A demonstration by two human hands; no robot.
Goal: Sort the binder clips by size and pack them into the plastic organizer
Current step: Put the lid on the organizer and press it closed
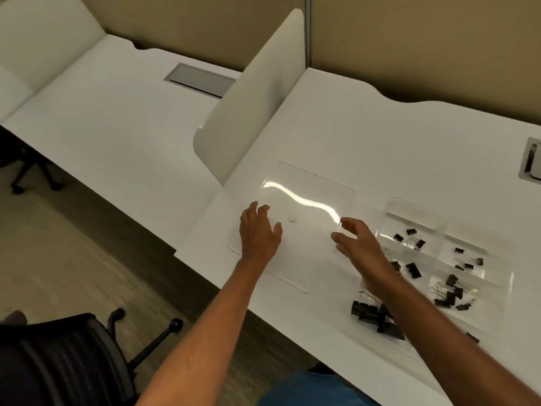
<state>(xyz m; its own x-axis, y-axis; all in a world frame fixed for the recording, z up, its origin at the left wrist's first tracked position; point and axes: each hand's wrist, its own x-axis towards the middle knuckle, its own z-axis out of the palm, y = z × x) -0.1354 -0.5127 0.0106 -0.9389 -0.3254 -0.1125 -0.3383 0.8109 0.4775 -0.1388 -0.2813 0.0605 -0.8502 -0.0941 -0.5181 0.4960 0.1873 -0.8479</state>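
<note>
left hand [259,234] flat, fingers relaxed, resting on clear lid [304,200] | right hand [358,244] fingers spread, grasping nothing, at lid's right edge | binder clips [409,235] in plastic organizer [497,250] compartments, right, on white desk [380,136]

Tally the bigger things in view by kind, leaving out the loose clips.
Hands: 2 (left hand, right hand)
Lid: 1
Organizer: 1
Chairs: 2 (near chair, far chair)
Desk hatches: 2 (left hatch, right hatch)
Total: 8
</note>
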